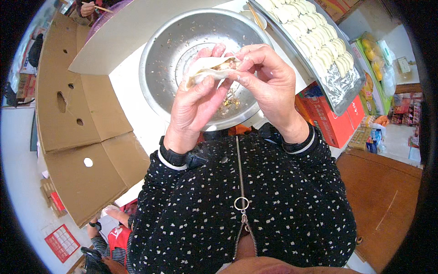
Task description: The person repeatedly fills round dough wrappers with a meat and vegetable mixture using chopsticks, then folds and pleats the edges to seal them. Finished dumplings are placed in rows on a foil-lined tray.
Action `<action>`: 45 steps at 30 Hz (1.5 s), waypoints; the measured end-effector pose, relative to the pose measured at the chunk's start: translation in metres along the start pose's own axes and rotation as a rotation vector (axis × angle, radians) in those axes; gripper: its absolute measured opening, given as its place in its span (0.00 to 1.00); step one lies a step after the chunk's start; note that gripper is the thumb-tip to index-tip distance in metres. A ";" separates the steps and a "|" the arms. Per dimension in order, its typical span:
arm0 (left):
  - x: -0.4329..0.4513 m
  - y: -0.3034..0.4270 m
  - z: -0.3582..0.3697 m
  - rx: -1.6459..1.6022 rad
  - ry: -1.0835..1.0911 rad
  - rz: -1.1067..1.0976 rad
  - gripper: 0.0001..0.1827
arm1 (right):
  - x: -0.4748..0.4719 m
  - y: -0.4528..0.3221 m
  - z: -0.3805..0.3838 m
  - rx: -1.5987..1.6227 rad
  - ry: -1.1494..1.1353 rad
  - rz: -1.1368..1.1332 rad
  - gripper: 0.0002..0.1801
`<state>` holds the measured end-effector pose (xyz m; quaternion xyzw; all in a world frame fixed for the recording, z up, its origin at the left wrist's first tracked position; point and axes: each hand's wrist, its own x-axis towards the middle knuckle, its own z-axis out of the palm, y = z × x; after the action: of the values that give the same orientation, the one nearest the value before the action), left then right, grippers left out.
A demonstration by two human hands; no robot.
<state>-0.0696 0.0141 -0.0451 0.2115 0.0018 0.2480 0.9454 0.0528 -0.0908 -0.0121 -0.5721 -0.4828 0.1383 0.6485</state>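
Above a wide stainless steel bowl (159,82), my two hands hold a dumpling wrapper (205,64) folded around some filling (230,65). My left hand (196,102) cradles it from below, thumb along the near side. With thumb and forefinger, my right hand (268,77) pinches the wrapper's right end. The wrapper gapes towards its left part, and filling shows inside. Scraps of filling (231,102) cling to the bowl's bottom and walls.
At the upper right, a metal tray (337,92) holds rows of folded dumplings (316,37). Chopsticks (256,15) lie across a small bowl (252,17) beside it. A red box (333,120) stands below the tray. Cardboard (73,113) borders the left. Other people's hands (88,9) show at the left.
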 end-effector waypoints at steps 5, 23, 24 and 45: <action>-0.001 0.002 0.005 0.017 0.017 -0.036 0.31 | -0.004 -0.003 -0.001 0.056 -0.001 0.020 0.08; -0.004 0.004 0.005 0.124 0.088 -0.045 0.28 | 0.009 -0.007 0.004 -0.306 0.022 -0.110 0.13; -0.004 0.004 0.005 0.130 0.090 -0.046 0.28 | 0.009 -0.006 0.005 -0.283 0.020 -0.115 0.12; -0.004 0.010 0.004 0.119 0.125 -0.068 0.25 | 0.012 -0.001 0.005 -0.463 0.016 -0.318 0.15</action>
<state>-0.0775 0.0191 -0.0381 0.2510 0.0828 0.2279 0.9371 0.0546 -0.0789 -0.0062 -0.6231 -0.5802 -0.0840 0.5178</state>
